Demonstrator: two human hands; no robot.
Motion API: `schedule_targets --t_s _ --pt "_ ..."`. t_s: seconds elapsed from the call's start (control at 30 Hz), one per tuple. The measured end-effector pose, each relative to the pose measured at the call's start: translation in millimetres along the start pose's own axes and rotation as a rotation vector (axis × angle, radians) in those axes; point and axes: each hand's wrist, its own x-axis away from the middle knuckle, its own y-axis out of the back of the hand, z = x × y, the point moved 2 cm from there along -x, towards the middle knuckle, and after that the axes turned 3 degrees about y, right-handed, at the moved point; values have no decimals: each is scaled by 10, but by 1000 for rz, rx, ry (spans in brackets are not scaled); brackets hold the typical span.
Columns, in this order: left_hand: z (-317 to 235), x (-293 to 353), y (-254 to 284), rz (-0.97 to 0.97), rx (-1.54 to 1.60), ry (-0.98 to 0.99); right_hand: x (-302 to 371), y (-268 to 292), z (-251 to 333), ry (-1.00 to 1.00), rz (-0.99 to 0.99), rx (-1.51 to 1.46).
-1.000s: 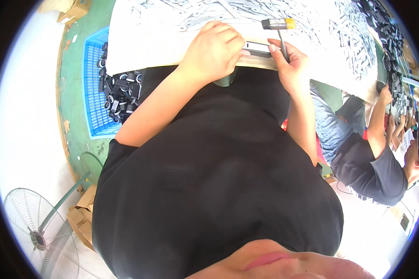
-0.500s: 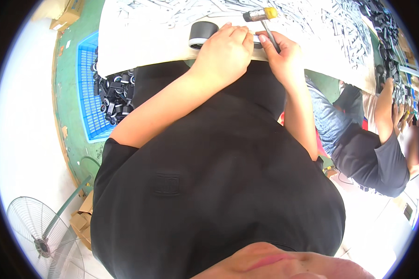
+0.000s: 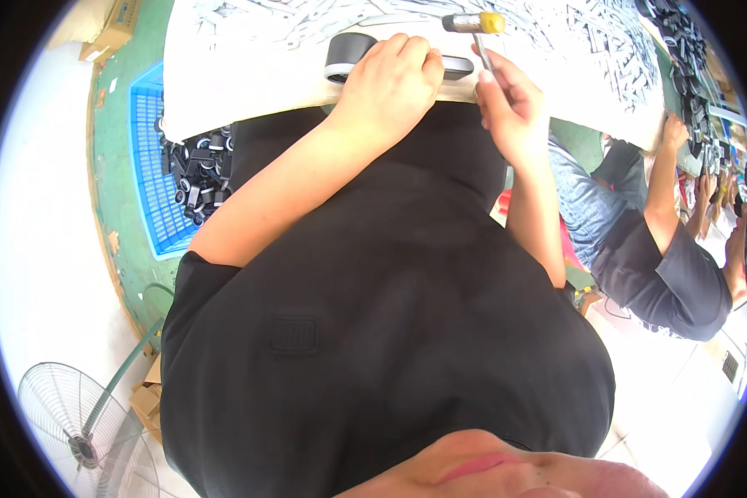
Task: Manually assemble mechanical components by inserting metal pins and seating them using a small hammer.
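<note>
My left hand presses down on a black and grey part with a round end, lying at the near edge of the white worktable. My right hand grips the thin handle of a small hammer with a yellow and black head, held just right of the part and above it. Both forearms reach up from my black shirt. Many small grey metal pieces lie spread over the table beyond my hands.
A blue plastic crate with several black parts stands on the green floor at my left. A standing fan is at lower left. Another seated person works at the table on my right. A cardboard box lies top left.
My view has shifted, so the table edge sits lower in the picture. The round end of the part now shows left of my left hand. The hammer stays raised in my right hand.
</note>
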Motion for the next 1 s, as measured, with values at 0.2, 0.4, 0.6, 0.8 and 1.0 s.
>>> schedule_targets --t_s 0.2,0.4,0.6,0.8,1.0 --pt "7 23 43 15 -2 6 331 362 103 394 -116 -115" --pt "13 22 27 -46 -36 -45 484 262 29 -36 84 189" --pt "1 29 23 -67 -50 -48 536 320 168 250 -255 -80" --pt "-14 61 35 5 7 30 453 241 160 78 14 227" --pt "-32 32 31 9 30 37 362 176 95 442 -90 331"
